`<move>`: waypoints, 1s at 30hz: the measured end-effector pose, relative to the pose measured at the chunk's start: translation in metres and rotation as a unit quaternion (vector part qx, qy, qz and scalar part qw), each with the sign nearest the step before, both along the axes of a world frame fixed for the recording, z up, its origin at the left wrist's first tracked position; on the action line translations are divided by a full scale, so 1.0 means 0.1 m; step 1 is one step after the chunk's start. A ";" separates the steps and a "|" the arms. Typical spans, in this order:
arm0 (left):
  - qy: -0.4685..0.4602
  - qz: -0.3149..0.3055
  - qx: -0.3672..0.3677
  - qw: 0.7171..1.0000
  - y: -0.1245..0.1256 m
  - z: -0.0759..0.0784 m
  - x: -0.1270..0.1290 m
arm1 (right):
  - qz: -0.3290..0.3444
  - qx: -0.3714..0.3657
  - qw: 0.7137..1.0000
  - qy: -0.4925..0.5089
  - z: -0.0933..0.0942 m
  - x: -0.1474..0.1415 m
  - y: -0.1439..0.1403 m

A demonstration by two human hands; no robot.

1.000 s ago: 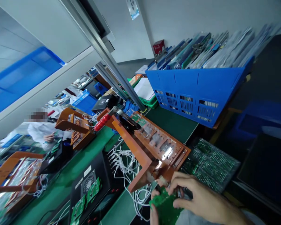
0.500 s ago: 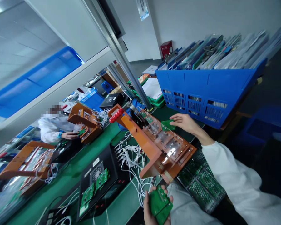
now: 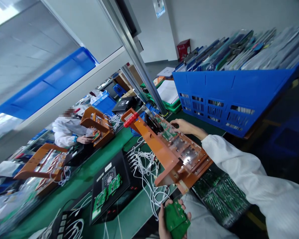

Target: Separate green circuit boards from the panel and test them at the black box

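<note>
My left hand [image 3: 161, 223], low in the view, is wrapped around green circuit boards [image 3: 176, 219], which seem to be more than one lying together. On the far side of an orange test fixture [image 3: 161, 151], my right hand [image 3: 181, 126] has its fingers curled at the edge of another green circuit board [image 3: 168, 133]. That board lies on the fixture's clear plate, beside the one toward its far end. How firmly the fingertips grip it is partly hidden. A toggle clamp with a red handle [image 3: 131, 119] tops the fixture.
White cables [image 3: 146, 166] run from the fixture to a black box [image 3: 114, 186] bearing more green boards. A tray of boards [image 3: 221, 199] sits below my right sleeve. A blue crate of folders [image 3: 239, 89] stands at right. A co-worker [image 3: 68, 131] is at another fixture on the left.
My right hand has brought its circuit board leftward and down onto the fixture. My left hand still holds its boards. The whole view has shifted slightly.
</note>
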State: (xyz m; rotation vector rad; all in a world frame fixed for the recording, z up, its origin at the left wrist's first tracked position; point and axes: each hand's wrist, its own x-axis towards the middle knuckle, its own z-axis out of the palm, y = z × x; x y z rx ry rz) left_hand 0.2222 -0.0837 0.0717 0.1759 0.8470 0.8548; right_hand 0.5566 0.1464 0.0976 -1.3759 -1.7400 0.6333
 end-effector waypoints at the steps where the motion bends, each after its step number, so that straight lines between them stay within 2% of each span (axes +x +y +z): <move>1: 0.002 0.000 0.001 1.000 0.00 0.01 0.00 | 0.002 0.002 1.000 -0.005 -0.02 0.01 0.01; 7: 0.007 -0.011 0.008 1.000 -0.02 0.09 0.05 | -0.011 0.011 0.999 -0.046 -0.10 0.05 0.10; 12: 0.002 -0.029 0.025 0.999 -0.06 0.16 0.07 | 0.025 0.011 0.998 -0.061 -0.06 0.05 0.08; 19: -0.001 -0.036 -0.003 0.999 -0.06 0.17 0.12 | 0.024 0.116 0.991 -0.065 0.02 -0.04 -0.11; 21: 0.021 -0.037 -0.012 0.999 -0.07 0.16 0.14 | -0.015 0.132 0.989 -0.065 0.09 -0.03 -0.32; 23: 0.055 -0.036 -0.022 0.998 -0.06 0.15 0.17 | -0.100 0.107 0.989 -0.031 0.15 -0.03 -0.68; 26: 0.096 -0.033 -0.033 0.994 -0.04 0.14 0.24 | -0.219 -0.038 0.971 0.085 0.17 -0.10 -1.43; 28: 0.111 -0.029 -0.033 0.993 -0.04 0.14 0.30 | -0.153 -0.151 0.966 0.141 0.14 -0.26 -1.93; 30: 0.128 -0.027 -0.026 0.991 -0.04 0.14 0.36 | -0.068 -0.219 0.960 0.162 0.13 -0.50 -2.29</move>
